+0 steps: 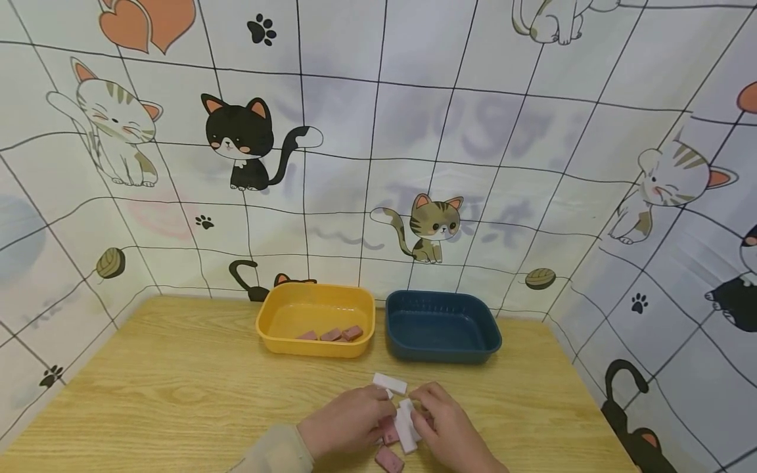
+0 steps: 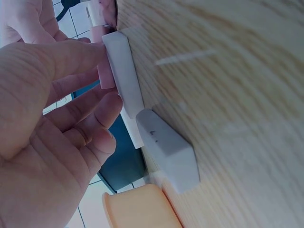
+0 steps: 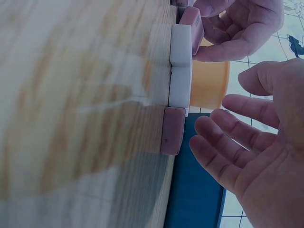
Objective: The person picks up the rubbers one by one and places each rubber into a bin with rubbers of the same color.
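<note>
In the head view, my left hand [image 1: 345, 420] and right hand [image 1: 454, 430] lie either side of a small cluster of white and pink blocks. My left thumb and fingers pinch a pink block [image 2: 105, 71], tilted against the white blocks in the right wrist view. My right hand [image 3: 256, 137] is relaxed, its fingers spread and apart from a pink block [image 3: 173, 130] on the table. Two white blocks [image 3: 180, 45] lie in line between that block and my left hand. Another white block [image 1: 390, 383] lies beyond the hands, and a loose pink block [image 1: 389, 458] sits nearer me.
Behind the blocks stands a yellow bin [image 1: 316, 348] with several pink pieces [image 1: 331, 335] inside. Right beside it is a dark blue bin [image 1: 443, 355]. The wooden table [image 1: 195, 387] meets a cat-patterned cloth [image 1: 337, 190] at the back and sides.
</note>
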The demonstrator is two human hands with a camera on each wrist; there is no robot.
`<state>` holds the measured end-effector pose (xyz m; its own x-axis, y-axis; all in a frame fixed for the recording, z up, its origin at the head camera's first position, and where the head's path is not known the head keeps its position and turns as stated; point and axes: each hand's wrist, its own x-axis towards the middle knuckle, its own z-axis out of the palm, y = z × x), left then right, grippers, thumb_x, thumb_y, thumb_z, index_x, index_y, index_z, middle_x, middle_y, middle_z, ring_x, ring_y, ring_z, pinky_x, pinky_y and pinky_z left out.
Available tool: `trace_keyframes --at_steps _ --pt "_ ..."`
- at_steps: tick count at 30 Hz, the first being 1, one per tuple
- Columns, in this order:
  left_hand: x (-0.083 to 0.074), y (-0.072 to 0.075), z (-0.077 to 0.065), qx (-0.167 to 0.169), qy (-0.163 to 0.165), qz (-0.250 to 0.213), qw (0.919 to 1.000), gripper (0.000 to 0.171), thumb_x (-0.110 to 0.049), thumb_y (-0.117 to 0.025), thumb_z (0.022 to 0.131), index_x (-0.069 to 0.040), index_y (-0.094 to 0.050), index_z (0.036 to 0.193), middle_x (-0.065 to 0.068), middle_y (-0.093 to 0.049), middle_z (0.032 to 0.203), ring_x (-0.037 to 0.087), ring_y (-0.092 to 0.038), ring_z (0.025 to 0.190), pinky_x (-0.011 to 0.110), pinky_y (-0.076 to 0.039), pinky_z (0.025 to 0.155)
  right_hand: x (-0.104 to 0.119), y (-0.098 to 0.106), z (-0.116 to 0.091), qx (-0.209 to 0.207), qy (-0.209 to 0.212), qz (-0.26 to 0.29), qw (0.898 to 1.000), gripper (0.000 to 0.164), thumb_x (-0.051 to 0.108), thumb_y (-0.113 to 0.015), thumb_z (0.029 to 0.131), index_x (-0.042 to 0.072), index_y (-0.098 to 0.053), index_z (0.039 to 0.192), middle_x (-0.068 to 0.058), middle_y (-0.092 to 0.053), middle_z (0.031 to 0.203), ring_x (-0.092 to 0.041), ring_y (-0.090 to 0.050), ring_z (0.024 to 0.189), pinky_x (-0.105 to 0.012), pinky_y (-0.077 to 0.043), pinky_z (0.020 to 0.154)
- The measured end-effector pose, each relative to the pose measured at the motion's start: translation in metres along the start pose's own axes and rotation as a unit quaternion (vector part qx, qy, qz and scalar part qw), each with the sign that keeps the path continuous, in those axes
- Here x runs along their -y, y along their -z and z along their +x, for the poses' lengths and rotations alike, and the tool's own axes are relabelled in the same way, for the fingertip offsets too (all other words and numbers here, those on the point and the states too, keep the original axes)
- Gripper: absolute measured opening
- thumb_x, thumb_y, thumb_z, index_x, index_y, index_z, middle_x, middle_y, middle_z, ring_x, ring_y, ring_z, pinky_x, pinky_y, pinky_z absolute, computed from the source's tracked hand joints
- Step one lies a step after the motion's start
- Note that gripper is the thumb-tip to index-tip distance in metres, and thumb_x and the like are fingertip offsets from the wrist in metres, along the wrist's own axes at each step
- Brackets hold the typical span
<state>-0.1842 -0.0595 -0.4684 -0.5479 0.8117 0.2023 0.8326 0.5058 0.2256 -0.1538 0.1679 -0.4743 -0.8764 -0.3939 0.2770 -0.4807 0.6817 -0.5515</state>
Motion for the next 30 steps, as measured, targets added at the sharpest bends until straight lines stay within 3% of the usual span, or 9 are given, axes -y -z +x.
trace_keyframes --at_steps 5,16,25,30 --pt "-0.0004 -0.0007 -0.0002 -0.002 0.001 0.002 1.0000 0.011 -0.013 -0.079 0.088 -0.020 -0.072 0.091 -0.013 -0.054 0.084 -0.003 -0.044 0.072 0.011 -0.038 0.064 -0.0004 -0.0013 -0.0002 0.003 0.008 0.007 1.000 0.018 0.008 -0.065 0.099 0.005 -0.070 0.116 0.002 -0.060 0.111 0.002 -0.049 0.080 -0.023 -0.047 0.066" --pt "-0.0038 0.0014 0.0018 0.032 0.032 0.018 0.9988 0.010 -0.018 -0.080 0.088 -0.019 -0.072 0.093 -0.013 -0.049 0.084 -0.001 -0.042 0.070 0.013 -0.037 0.063 0.0004 -0.0016 0.0002 0.010 0.000 -0.008 1.000 0.019 0.008 -0.064 0.099 0.004 -0.070 0.116 0.002 -0.059 0.112 0.002 -0.048 0.079 -0.023 -0.047 0.067" --pt "-0.0070 0.0024 0.0050 0.026 0.032 0.039 0.9984 0.012 -0.017 -0.081 0.085 -0.021 -0.070 0.082 -0.013 -0.046 0.075 0.000 -0.040 0.065 0.014 -0.035 0.059 0.0018 -0.0011 -0.0001 0.005 0.000 -0.012 1.000 0.019 0.007 -0.064 0.098 0.003 -0.071 0.116 0.001 -0.060 0.110 0.001 -0.048 0.078 -0.022 -0.046 0.066" --pt "-0.0089 0.0024 0.0070 0.035 0.053 0.015 0.9979 0.014 -0.013 -0.080 0.083 -0.020 -0.069 0.083 -0.013 -0.049 0.076 -0.001 -0.042 0.065 0.014 -0.037 0.059 0.0019 -0.0015 -0.0003 0.004 -0.001 -0.012 1.000 0.019 0.007 -0.064 0.098 0.004 -0.071 0.116 0.002 -0.060 0.111 0.002 -0.049 0.079 -0.022 -0.047 0.067"
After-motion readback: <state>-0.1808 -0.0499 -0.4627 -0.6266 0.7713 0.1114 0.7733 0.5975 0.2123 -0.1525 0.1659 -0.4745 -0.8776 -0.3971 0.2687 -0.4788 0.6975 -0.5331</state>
